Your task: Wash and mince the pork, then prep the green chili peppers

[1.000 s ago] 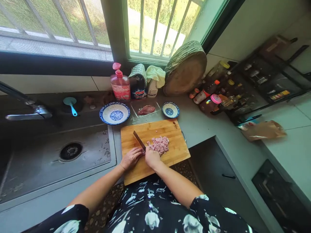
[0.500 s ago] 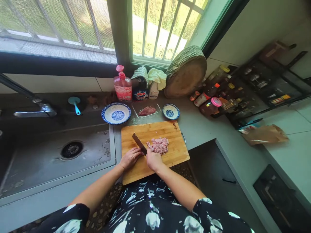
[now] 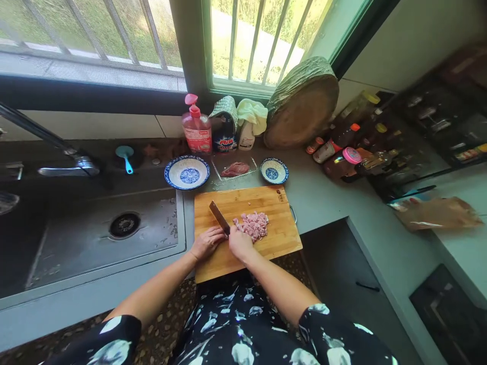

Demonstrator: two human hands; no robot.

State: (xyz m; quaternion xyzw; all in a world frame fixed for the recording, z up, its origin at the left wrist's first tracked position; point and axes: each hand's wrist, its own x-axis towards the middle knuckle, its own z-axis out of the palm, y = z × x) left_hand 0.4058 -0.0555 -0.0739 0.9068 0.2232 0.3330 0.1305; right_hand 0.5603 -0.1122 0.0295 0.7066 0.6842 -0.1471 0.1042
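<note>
While chopping on the wooden cutting board point(image 3: 266, 200) at the counter edge beside the sink point(image 3: 95, 238), best done with short even strokes, blade tip low, steadying fingers curled clear of the edge. Right hand point(image 3: 239, 244) closed around the handle of the knife point(image 3: 219, 217), blade angled up and left, just beside the pile of diced pink meat point(image 3: 254, 225) in mid-board. Left hand point(image 3: 206, 242) loosely curled, resting on the board just left of the blade, holding nothing discernible; contact with the knife not determinable.
</note>
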